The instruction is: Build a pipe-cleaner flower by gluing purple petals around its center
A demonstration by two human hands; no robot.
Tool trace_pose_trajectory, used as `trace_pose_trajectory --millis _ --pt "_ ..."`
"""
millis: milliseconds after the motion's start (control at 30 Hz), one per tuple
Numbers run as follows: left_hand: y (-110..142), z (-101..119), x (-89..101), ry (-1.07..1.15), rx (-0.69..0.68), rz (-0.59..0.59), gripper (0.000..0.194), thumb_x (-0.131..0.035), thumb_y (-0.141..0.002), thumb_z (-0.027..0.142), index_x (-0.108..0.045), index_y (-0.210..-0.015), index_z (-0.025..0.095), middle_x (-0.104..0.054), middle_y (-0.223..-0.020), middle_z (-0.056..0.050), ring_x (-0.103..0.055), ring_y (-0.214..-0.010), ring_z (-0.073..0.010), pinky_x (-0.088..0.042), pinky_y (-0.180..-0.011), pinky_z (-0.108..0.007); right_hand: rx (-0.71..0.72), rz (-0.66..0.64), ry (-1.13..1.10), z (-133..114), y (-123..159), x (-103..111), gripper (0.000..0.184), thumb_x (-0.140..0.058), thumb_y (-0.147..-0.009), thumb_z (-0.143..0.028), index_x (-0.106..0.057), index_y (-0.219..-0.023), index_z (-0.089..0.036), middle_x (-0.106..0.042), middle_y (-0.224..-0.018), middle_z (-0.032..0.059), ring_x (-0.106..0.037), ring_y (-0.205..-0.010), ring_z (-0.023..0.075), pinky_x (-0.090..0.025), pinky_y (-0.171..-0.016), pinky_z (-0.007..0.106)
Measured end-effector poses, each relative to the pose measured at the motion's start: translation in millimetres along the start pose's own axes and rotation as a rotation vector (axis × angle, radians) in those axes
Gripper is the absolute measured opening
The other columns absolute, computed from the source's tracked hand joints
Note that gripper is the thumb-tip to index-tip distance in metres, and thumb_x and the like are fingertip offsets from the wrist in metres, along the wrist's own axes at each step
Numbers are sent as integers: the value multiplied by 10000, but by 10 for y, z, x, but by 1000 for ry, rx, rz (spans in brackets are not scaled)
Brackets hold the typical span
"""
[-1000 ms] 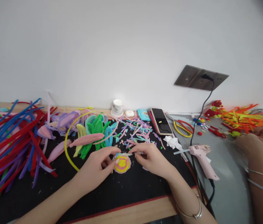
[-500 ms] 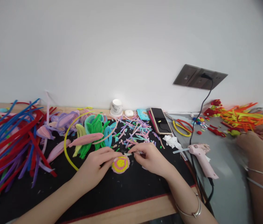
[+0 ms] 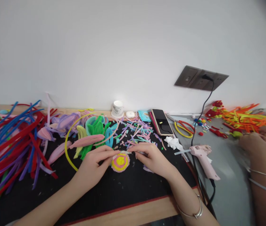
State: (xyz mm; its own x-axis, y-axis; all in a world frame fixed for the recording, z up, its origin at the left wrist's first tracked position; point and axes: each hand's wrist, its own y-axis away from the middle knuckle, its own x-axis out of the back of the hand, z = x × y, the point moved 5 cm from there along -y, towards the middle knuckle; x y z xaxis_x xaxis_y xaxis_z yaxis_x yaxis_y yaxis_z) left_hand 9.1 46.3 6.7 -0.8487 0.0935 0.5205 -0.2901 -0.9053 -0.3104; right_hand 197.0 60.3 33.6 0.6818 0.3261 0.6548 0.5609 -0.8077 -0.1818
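Observation:
A coiled pipe-cleaner disc (image 3: 120, 162), yellow and pink in rings with a pale outer edge, stands between my hands above the black mat. My left hand (image 3: 97, 164) pinches the disc's upper left edge between thumb and fingers. Closed too, my right hand (image 3: 153, 159) grips a pale pipe cleaner (image 3: 127, 152) that runs along the disc's top; most of its length is hidden by the fingers. Under my right hand a light purple piece (image 3: 147, 169) partly shows on the mat. Cut pipe-cleaner bits (image 3: 137, 131) lie scattered just beyond both hands.
Loose pipe cleaners (image 3: 17, 141) and looped petals (image 3: 88, 141) spread left. Behind stand a paper cup (image 3: 117, 109) and a phone (image 3: 162, 121). Yellow-and-red-handled pliers (image 3: 183, 129) and a corded pink glue gun (image 3: 205, 160) lie right, near another person's hands (image 3: 257, 146).
The disc has tilted up and shifted slightly left. My right hand has moved a little left along its top edge, uncovering more of the purple piece.

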Motion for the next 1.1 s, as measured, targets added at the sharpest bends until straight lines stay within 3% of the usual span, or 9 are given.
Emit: trace_pose_trajectory --millis 200,533,667,833,1100 --pt "-4 -24 55 48 52 115 209 -567 -834 232 -750 -935 235 -692 -853 -39 -648 -753 -168 -507 -589 -232 29 57 6 13 -11 21 327 -475 -858 -57 -691 -1066 -187 -666 -891 54 -597 -808 148 -456 -731 261" --pt "5 -87 128 53 106 256 182 -597 -816 252 -751 -909 221 -710 -878 -31 -650 -841 -178 -523 -656 -231 -25 248 -20 83 9 -20 215 -544 -825 -105 -709 -936 -183 -690 -803 32 -562 -631 118 -412 -584 228" --pt "7 -89 162 40 90 297 168 -609 -805 239 -749 -897 219 -716 -882 -21 -639 -930 -183 -524 -745 -238 -42 238 -19 64 23 -73 231 -532 -831 -120 -707 -969 -176 -637 -706 13 -503 -560 105 -389 -545 224" --pt "14 -114 201 27 96 346 165 -615 -806 246 -741 -909 216 -718 -898 -22 -617 -1013 -190 -510 -822 -260 -23 182 -43 10 24 -101 313 -476 -845 -109 -691 -1060 -186 -664 -815 47 -560 -669 133 -428 -607 245" --pt "8 -124 233 12 121 389 179 -621 -798 287 -747 -907 222 -725 -929 -30 -631 -974 -203 -527 -786 -292 -39 170 -160 39 12 -156 378 -482 -826 -111 -673 -1140 -200 -692 -928 51 -603 -722 123 -478 -636 234"
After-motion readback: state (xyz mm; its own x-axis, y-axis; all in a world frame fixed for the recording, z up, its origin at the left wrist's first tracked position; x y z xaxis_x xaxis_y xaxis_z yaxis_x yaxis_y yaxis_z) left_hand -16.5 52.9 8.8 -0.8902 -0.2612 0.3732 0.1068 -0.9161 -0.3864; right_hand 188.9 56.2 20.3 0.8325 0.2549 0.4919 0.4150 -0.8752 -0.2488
